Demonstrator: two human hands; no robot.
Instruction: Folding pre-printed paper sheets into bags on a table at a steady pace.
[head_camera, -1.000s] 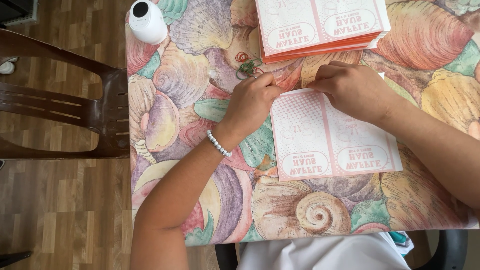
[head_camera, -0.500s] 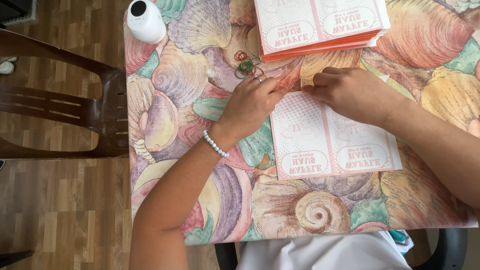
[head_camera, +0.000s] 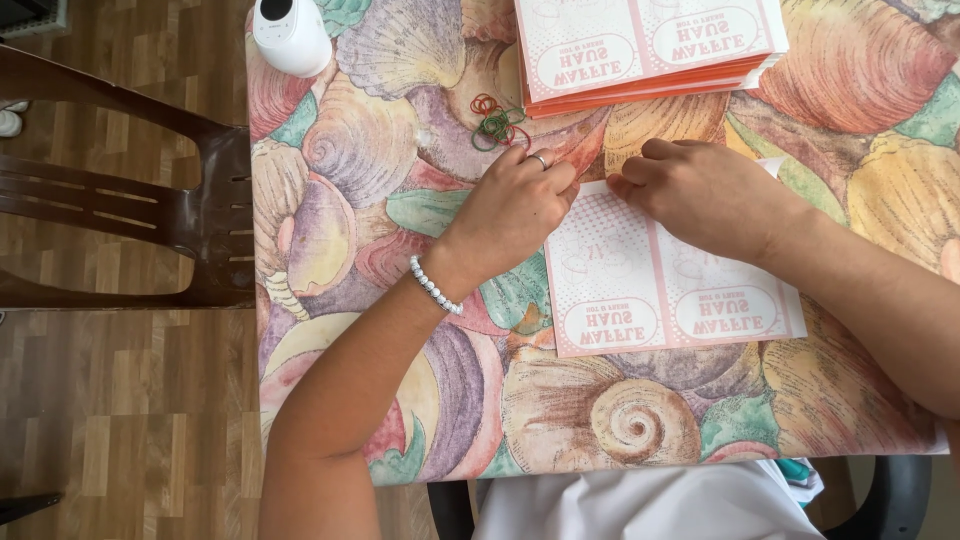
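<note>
A: Both hands down at the far end of the flat pink-and-white carton blank (head_camera: 665, 290), lying toward the table's right half, near edge of the blank pointing at the near table edge.

B: Left hand (head_camera: 515, 205) curled, knuckles up, fingertips tucked under and pressed on the blank's far left corner. Ring on one finger, bead bracelet (head_camera: 435, 285) at the wrist.

A: Right hand (head_camera: 705, 195) likewise bent, fingers narrow and bunched, tips meeting the left hand's at the blank's far edge. Pinching a flap or only pressing it flat? Cannot tell; fingertips hidden under the knuckles.

B: Far strip of the blank mostly covered by both hands. Only a sliver of white showing beyond the right wrist.

A: Small tangle of rubber bands (head_camera: 497, 122), red and green, just beyond the left hand, apart from it.

B: Stack of the same blanks (head_camera: 650, 50) at the far edge of the table, orange edges showing, top cut off by the frame.

A: White rounded bottle-like thing (head_camera: 290, 35) at the far left corner, also cropped; hard to name further.

B: Shell-patterned tablecloth (head_camera: 380, 180) over the whole table, right side running out of view. Dark wooden chair (head_camera: 200, 215) off the left edge, on wood flooring.

A: Right forearm leaving the frame at the right; white garment at the near edge.
</note>
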